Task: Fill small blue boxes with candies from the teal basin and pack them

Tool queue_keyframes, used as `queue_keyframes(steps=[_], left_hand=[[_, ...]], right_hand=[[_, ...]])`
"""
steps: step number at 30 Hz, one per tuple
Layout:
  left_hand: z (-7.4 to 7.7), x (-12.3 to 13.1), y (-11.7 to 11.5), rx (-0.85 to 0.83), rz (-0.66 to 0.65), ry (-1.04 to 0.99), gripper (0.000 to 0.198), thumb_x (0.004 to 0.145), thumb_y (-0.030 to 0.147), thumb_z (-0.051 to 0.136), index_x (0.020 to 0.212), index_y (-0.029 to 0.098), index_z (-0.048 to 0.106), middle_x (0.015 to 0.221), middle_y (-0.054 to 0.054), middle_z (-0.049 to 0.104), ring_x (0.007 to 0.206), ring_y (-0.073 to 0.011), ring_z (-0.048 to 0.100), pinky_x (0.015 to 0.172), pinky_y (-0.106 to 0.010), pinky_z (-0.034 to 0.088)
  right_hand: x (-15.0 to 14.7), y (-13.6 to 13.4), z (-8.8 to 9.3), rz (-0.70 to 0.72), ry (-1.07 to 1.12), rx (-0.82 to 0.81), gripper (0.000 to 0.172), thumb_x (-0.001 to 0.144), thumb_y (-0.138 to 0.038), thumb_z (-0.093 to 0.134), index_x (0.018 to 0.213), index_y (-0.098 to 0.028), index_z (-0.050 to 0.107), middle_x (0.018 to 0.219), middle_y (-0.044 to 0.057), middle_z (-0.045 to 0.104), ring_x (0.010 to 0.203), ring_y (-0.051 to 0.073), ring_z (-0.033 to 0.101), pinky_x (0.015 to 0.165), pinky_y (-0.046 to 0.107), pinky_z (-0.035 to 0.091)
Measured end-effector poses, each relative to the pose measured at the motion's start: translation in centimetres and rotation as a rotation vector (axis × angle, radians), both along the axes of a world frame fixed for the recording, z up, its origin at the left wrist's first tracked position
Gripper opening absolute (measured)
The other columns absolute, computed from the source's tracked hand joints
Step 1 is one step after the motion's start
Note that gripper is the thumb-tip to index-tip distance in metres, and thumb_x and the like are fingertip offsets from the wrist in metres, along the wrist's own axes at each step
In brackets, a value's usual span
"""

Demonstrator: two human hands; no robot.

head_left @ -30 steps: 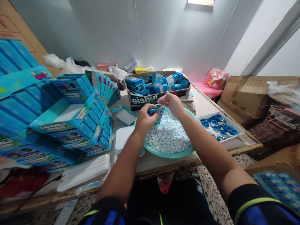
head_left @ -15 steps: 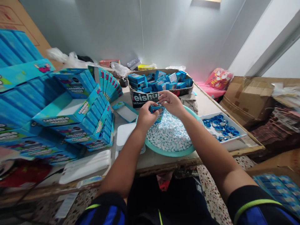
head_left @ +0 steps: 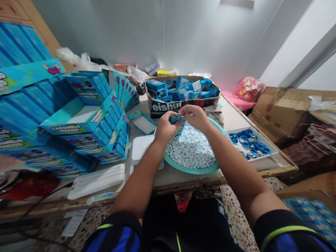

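Note:
My left hand [head_left: 166,128] is wrapped round a small blue candy box [head_left: 178,123], held over the teal bowl [head_left: 199,169] heaped with small white-and-blue candies [head_left: 191,150]. My right hand [head_left: 195,117] pinches the top of the same box with its fingertips. Both hands meet just in front of a cardboard carton [head_left: 181,103] filled with several small blue boxes like the one I hold.
Stacks of large blue display cartons [head_left: 78,122] fill the table's left side. A white tray [head_left: 256,162] of blue caps sits right of the bowl. White flat trays [head_left: 97,180] lie near the front edge. Brown cardboard boxes [head_left: 283,108] stand off to the right.
My right hand has come down from open above the box to pinching its top. The view has shifted slightly; the left hand keeps its grip.

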State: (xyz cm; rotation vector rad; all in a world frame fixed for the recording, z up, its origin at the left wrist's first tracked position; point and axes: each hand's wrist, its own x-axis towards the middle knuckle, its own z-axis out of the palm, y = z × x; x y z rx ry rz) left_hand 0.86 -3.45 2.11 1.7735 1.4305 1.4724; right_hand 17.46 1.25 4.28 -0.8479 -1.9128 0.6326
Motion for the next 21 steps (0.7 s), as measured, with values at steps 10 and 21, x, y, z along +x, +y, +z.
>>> queue_keyframes(steps=[10, 21], left_hand=[[0.1, 0.1, -0.2, -0.013, -0.003, 0.002, 0.019, 0.079, 0.029, 0.079, 0.094, 0.021, 0.071, 0.093, -0.002, 0.073, 0.086, -0.02, 0.067, 0.079, -0.032, 0.051], [0.5, -1.0, -0.2, 0.274, 0.069, -0.079, 0.038, 0.078, 0.03, 0.083, 0.111, 0.023, 0.067, 0.107, -0.004, 0.073, 0.092, -0.0192, 0.071, 0.085, -0.033, 0.059]], right_hand=[[0.1, 0.2, 0.1, -0.063, -0.094, 0.022, 0.02, 0.077, -0.016, 0.055, 0.077, -0.021, 0.075, 0.093, 0.006, 0.069, 0.089, 0.022, 0.065, 0.079, 0.034, 0.051], [0.6, 1.6, -1.2, -0.271, -0.056, -0.217, 0.036, 0.1, -0.049, 0.045, 0.081, -0.021, 0.058, 0.08, 0.004, 0.062, 0.08, 0.021, 0.058, 0.07, 0.032, 0.042]])
